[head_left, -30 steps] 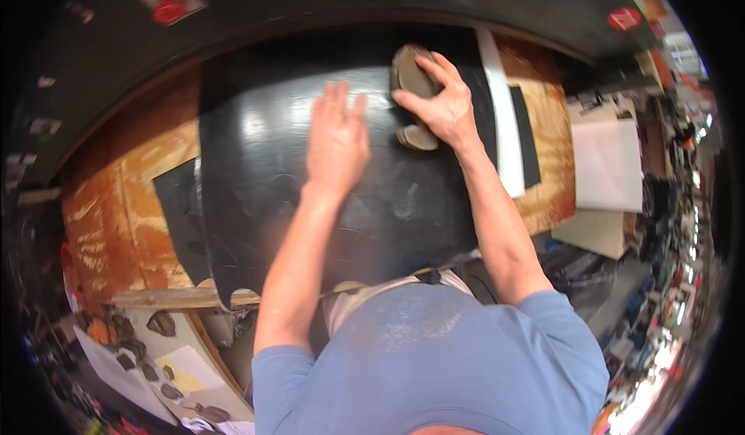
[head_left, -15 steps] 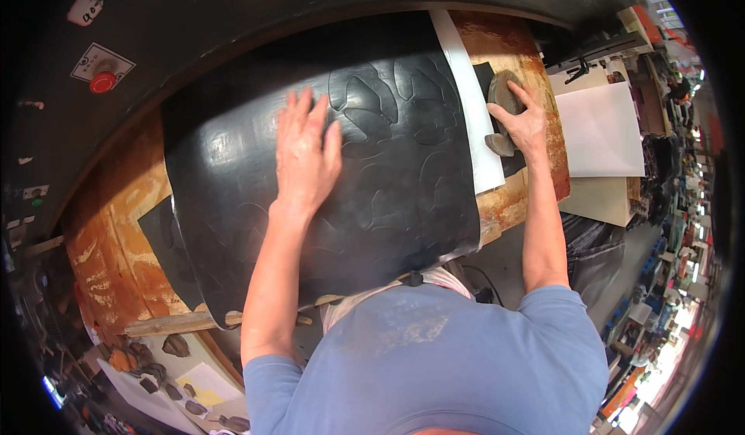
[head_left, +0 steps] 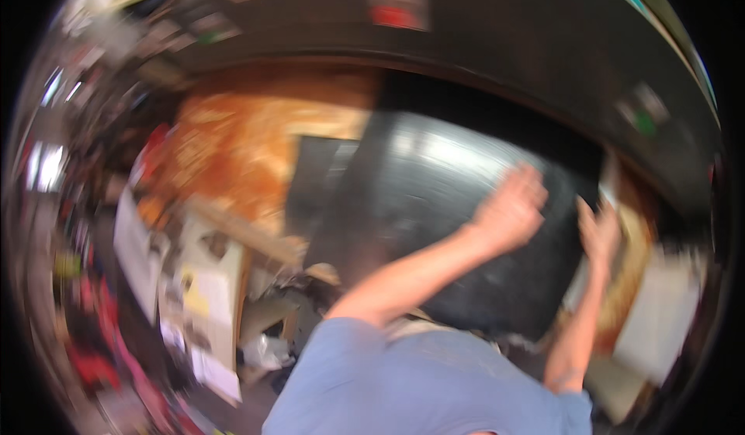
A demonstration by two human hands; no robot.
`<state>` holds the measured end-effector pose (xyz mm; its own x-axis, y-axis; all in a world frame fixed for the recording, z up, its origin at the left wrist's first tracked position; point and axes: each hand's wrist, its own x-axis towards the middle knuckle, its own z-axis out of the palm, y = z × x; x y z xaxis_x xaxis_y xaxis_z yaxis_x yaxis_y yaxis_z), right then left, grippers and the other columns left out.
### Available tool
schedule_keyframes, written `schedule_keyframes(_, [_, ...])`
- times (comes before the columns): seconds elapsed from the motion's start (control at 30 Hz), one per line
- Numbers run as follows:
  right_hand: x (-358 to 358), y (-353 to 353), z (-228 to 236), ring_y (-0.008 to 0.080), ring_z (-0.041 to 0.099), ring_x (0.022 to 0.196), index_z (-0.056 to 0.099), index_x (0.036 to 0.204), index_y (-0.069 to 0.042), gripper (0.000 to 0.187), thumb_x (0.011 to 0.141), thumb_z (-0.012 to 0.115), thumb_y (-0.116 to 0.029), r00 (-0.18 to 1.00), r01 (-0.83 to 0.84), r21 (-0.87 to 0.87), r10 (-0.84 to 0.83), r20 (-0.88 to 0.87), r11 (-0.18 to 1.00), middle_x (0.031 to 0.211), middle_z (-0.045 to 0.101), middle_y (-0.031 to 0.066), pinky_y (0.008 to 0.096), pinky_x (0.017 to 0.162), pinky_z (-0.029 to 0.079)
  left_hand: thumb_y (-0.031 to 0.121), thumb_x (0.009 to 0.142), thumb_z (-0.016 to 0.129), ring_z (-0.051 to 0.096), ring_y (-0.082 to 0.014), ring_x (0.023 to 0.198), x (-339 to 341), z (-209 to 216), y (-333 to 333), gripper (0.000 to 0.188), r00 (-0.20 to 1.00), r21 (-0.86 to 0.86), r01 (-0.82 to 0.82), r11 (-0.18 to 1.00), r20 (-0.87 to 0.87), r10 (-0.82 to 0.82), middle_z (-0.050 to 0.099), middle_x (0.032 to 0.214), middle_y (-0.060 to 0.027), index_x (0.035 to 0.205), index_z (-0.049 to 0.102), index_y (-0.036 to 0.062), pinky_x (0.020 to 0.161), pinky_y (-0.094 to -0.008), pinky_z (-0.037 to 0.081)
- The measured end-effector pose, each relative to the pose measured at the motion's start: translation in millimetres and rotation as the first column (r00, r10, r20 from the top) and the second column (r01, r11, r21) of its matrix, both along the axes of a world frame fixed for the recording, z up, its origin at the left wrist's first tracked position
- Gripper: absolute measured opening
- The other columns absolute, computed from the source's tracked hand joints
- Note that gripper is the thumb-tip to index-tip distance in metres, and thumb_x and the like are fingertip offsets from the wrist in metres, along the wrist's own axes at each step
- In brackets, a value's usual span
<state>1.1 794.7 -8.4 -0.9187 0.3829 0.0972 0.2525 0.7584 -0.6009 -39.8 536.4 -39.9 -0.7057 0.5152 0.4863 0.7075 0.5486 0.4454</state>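
The view is smeared by motion. A glossy black sheet [head_left: 434, 202] lies over the worn wooden board. My left hand [head_left: 512, 210] is over the sheet's right part, fingers stretched and holding nothing visible; whether it touches the sheet I cannot tell. At the sheet's right edge is my right hand [head_left: 600, 229], thumb and fingers apart in a V, with nothing seen between them. The dark rounded block seen earlier beside the sheet cannot be made out.
Bare orange-brown board [head_left: 233, 140] shows on the left, with a smaller dark piece [head_left: 318, 175] on it. A dark machine beam with a red button [head_left: 394, 17] spans the far side. Lower left stands a side table [head_left: 209, 280] with papers and small objects. A white sheet [head_left: 660, 311] is at the right.
The view has swung left, so the black sheet appears farther right. My right hand has come off the dark rounded block to the sheet's right edge. My left hand stays over the sheet.
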Motion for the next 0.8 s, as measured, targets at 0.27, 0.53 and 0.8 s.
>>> schedule_keyframes(0.27, [-35,120,-40,0.0156,0.068,0.088,0.072,0.119,0.001,0.038,0.100,0.079,-0.030,0.991,0.117,-0.754,-0.023,0.134,0.647,0.104,0.075,0.0053,0.0307,0.083,0.054,0.029,0.096,0.071,0.025,-0.0463,0.160,-5,-19,27,0.059,0.977,0.094,0.067,0.993,0.195,-0.085,0.041,0.164,-0.0293,0.144,0.062,-0.0040,0.134,-0.0568,0.016])
schedule_keyframes(0.53, [-39,108,-36,0.0210,0.072,0.107,0.070,0.127,-0.005,0.033,0.102,0.075,-0.025,0.992,0.124,-0.940,-0.013,0.126,0.318,0.118,0.074,0.0076,0.0364,0.093,0.059,0.029,0.095,0.072,0.024,-0.0459,0.161,-15,-25,26,0.060,0.974,0.076,0.050,0.996,0.217,-0.066,0.041,0.164,-0.0290,0.144,0.061,-0.0041,0.134,-0.0559,0.015])
schedule_keyframes(0.8, [-76,115,-42,0.0213,0.072,0.109,0.071,0.130,-0.002,0.034,0.099,0.075,-0.013,0.990,0.015,-0.967,-0.140,-0.022,0.256,0.120,0.075,0.0099,0.0345,0.099,0.058,0.011,0.078,0.072,0.057,-0.0485,0.133,-63,10,39,0.034,0.997,0.008,0.039,0.999,0.068,-0.040,0.068,0.126,-0.0297,0.108,0.075,-0.0035,0.119,-0.0575,0.040])
